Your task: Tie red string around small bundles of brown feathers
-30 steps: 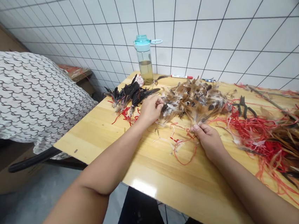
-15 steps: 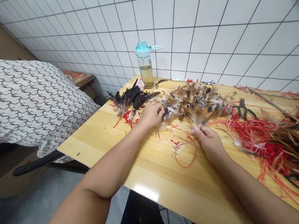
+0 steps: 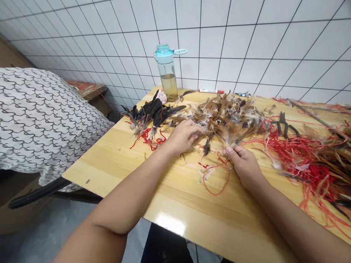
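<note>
A heap of brown feathers (image 3: 228, 116) lies in the middle of the wooden table (image 3: 182, 201). My left hand (image 3: 183, 135) rests at the heap's left edge, fingers curled and pinching a small dark feather (image 3: 206, 146) that hangs below them. My right hand (image 3: 243, 164) sits at the heap's near edge, fingers closed on the quill ends of a bunch of brown feathers. Loose red string (image 3: 215, 177) lies on the wood between both hands.
A pile of black feathers (image 3: 151, 111) lies at the far left. A teal-lidded bottle (image 3: 167, 72) and a marker (image 3: 211, 91) stand by the tiled wall. Pliers (image 3: 283, 123) and tangled red string with feathers (image 3: 321, 163) fill the right. A person in a patterned shirt (image 3: 28, 116) is at left.
My left hand has moved slightly right and toward me, drawing a small dark feather out of the brown heap. My right hand has stayed in place on the bunch.
</note>
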A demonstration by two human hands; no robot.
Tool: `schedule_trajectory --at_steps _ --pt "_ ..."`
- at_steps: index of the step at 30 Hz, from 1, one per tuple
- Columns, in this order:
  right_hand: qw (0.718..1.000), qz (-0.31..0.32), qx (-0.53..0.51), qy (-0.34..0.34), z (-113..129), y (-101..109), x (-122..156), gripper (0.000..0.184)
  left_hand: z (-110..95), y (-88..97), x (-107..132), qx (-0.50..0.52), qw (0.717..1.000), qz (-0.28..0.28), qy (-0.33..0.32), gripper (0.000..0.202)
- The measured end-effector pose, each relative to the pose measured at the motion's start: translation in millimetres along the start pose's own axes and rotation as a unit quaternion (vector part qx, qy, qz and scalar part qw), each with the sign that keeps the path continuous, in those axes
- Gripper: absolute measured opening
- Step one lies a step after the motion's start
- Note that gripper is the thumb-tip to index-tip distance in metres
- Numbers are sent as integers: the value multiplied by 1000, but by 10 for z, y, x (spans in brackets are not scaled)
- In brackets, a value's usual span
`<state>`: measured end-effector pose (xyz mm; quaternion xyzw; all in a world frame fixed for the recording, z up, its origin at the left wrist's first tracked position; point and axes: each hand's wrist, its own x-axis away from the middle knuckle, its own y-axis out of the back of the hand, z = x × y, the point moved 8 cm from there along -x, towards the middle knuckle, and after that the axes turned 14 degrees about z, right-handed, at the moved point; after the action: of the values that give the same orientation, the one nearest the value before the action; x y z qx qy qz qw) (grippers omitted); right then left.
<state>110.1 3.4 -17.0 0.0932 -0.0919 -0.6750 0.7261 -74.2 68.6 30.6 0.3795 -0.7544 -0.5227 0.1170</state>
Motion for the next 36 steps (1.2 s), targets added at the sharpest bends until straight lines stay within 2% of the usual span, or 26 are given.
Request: schedule_trajectory --at_steps 4,8,10,13,15,18,21,23,26,31,36 --pt "1000 0 -12 -5 -7 -14 -1 50 -181 -223 -42 -74 994 49 -56 34" --pt "1000 -2 -1 -5 9 -13 2 52 -194 -332 -83 -112 990 72 -48 22" --pt "1000 -4 6 -8 10 -7 5 52 -168 -283 -87 -71 995 54 -33 18" --pt "1000 -10 14 -4 13 5 10 51 -108 -151 -62 82 997 -5 6 11" --pt "1000 -18 17 -3 6 20 15 51 -63 -147 -36 231 971 -25 46 6" --pt "999 -28 20 -2 -3 36 18 51 -115 -291 -11 441 894 -11 80 18" --pt "999 -30 22 7 6 30 12 47 -279 -461 -5 557 826 29 83 26" --pt "999 -24 27 11 9 9 4 41 -366 -548 -1 587 803 57 87 28" --pt "999 -10 38 14 3 -28 -11 34 -391 -591 3 577 808 64 98 26" --pt "998 13 64 15 -21 -69 -36 29 -338 -564 -17 521 847 47 93 20" --pt "998 38 54 8 -67 -111 -54 32 -359 -551 -41 462 882 55 72 15"
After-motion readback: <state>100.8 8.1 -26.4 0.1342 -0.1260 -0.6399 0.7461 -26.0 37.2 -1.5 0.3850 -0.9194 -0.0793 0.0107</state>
